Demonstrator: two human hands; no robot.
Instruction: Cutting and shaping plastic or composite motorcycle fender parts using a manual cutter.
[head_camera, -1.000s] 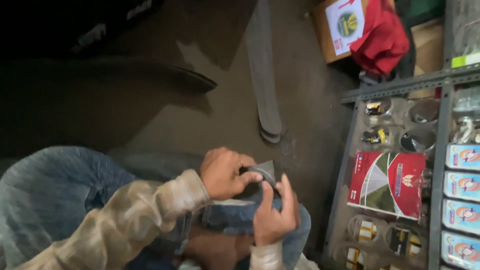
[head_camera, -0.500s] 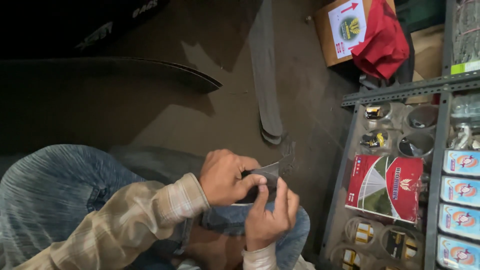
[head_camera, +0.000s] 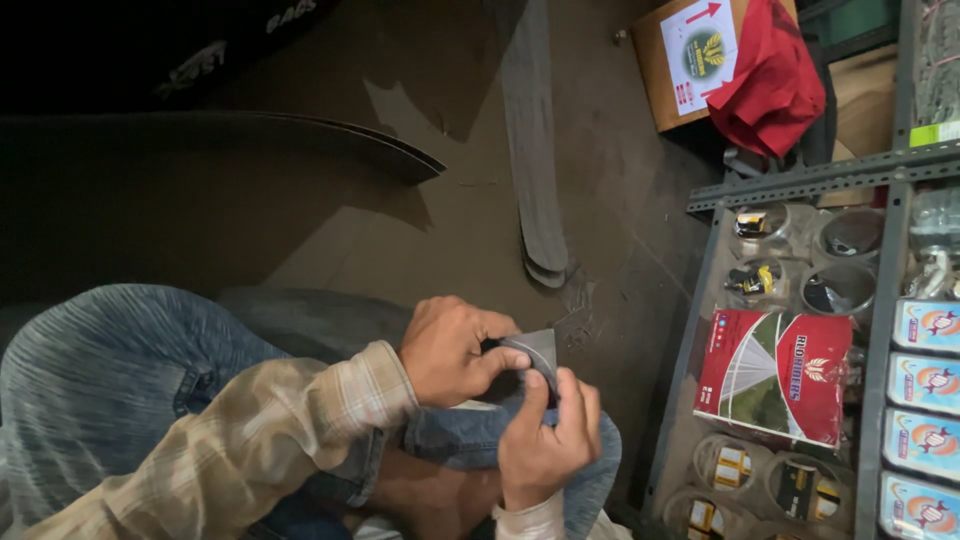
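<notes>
I see both of my hands closed around a small grey rubber piece (head_camera: 535, 350), held just above my bent knee in blue jeans (head_camera: 120, 390). My left hand (head_camera: 455, 350) is curled tight, its thumb and fingertips pinching the piece's left edge. My right hand (head_camera: 545, 440) comes up from below, fingers folded together and pressed against the piece's right side, thumb alongside. The two hands touch each other around it. How the piece is shaped underneath I cannot tell; the fingers cover most of it. On the floor beyond lies a long grey strip (head_camera: 530, 150), well apart. To the right stands a metal shelf (head_camera: 800, 182) carrying a red and white box (head_camera: 775, 375) and round clear containers (head_camera: 835, 290).
</notes>
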